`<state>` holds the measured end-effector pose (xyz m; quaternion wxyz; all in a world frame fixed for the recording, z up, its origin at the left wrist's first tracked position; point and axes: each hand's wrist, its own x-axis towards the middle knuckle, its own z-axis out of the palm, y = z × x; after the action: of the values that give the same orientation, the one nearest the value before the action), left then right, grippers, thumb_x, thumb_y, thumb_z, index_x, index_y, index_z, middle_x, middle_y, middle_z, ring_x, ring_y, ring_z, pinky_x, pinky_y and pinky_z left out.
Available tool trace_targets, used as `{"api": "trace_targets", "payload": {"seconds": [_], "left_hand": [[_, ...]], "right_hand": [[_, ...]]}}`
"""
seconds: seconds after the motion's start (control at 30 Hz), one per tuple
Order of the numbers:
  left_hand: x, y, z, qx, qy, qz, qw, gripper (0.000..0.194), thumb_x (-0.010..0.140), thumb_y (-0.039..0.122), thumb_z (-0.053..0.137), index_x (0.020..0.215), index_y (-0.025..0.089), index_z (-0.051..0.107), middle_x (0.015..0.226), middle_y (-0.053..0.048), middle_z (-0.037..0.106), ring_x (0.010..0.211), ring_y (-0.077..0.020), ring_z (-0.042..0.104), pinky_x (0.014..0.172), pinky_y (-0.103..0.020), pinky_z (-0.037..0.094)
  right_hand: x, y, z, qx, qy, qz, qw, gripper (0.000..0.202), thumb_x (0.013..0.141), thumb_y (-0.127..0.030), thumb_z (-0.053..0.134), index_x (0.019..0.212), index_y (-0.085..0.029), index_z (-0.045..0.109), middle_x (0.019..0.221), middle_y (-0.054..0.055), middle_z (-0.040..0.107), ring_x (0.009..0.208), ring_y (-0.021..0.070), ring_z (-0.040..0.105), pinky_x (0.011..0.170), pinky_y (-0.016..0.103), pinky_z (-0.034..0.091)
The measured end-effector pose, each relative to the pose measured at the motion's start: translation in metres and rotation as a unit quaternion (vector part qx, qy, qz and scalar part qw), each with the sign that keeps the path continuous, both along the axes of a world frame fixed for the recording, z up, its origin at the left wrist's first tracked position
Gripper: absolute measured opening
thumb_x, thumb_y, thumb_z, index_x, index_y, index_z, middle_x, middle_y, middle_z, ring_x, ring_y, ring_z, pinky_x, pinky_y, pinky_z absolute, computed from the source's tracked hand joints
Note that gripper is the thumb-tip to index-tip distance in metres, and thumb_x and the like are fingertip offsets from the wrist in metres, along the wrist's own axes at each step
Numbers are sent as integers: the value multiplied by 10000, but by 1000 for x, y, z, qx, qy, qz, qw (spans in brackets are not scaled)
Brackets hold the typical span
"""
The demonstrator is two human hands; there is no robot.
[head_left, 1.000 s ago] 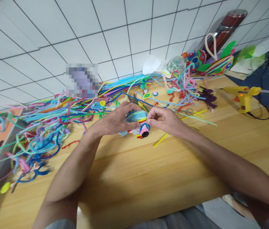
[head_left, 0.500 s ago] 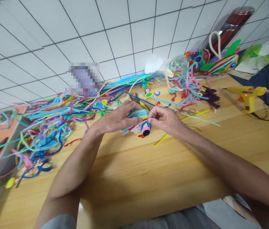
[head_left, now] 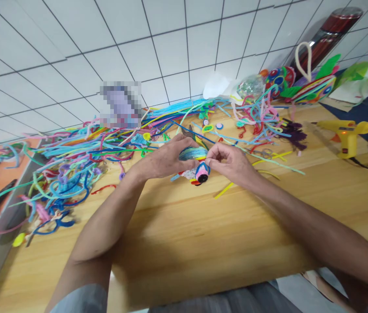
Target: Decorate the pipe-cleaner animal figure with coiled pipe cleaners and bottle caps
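A small figure covered in coloured pipe cleaners, with light-blue strands on top and a pink, blue and black round eye in front, is held just above the wooden table. My left hand wraps round it from the left, thumb along its near side and fingers over the top. At its right side, my right hand has thumb and index finger pinched together by a red and yellow edge. Whether a strand lies between those fingertips is too small to tell. Behind the hands lie pliers, partly hidden.
Loose pipe cleaners pile along the wall and to the left. A yellow glue gun with a lit orange light rests at right. Finished colourful figures and a red flask stand behind. Scissors lie right of the hands.
The whole view has shifted slightly, so most things appear a little further right. Both hands keep nearly the same hold, and the figure's eye is turned a bit more into view.
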<state>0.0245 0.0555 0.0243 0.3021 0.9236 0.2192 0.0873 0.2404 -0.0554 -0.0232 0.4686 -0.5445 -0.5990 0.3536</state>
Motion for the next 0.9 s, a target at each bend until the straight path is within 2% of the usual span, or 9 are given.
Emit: {"api": "trace_targets", "payload": {"seconds": [0.2, 0.33, 0.53, 0.7, 0.9], "left_hand": [[-3, 1, 7, -46, 11, -38, 998, 433, 1002, 493, 613, 1336, 227, 685, 1325, -90, 614, 1274, -263, 591, 1163, -418, 471], [-6, -1, 7, -19, 13, -51, 998, 511, 906, 376, 733, 1390, 234, 653, 1378, -107, 596, 1310, -279, 587, 1155, -415, 479], [-6, -3, 4, -10, 36, -49, 998, 550, 914, 279, 675, 1459, 249, 606, 1486, -122, 551, 1394, -301, 563, 1197, -457, 467], [-7, 1, 2, -15, 42, -56, 997, 525, 972, 290, 613, 1495, 253, 585, 1555, -126, 519, 1478, -297, 512, 1273, -470, 406], [-10, 6, -1, -23, 32, -69, 997, 516, 1008, 388, 598, 1508, 261, 578, 1572, -118, 530, 1483, -287, 506, 1290, -467, 385]], "right_hand": [[0, 0, 0, -5, -7, -19, 1000, 126, 788, -341, 665, 766, -222, 632, 701, -12, 642, 658, 143, 566, 620, 282, 438], [0, 1, -4, -10, -6, -27, 1000, 141, 786, -357, 681, 783, -222, 642, 710, -9, 657, 659, 146, 575, 626, 286, 442], [-1, 0, -5, -8, -5, -31, 999, 134, 786, -351, 683, 782, -224, 640, 710, -7, 657, 657, 149, 582, 624, 286, 446], [-1, 0, -4, -7, 5, -22, 1000, 138, 795, -350, 692, 782, -224, 637, 708, -11, 645, 658, 146, 572, 625, 286, 442], [0, 1, -6, -18, 9, -23, 1000, 154, 793, -359, 723, 787, -228, 643, 717, -10, 657, 670, 148, 577, 632, 289, 449]]}}
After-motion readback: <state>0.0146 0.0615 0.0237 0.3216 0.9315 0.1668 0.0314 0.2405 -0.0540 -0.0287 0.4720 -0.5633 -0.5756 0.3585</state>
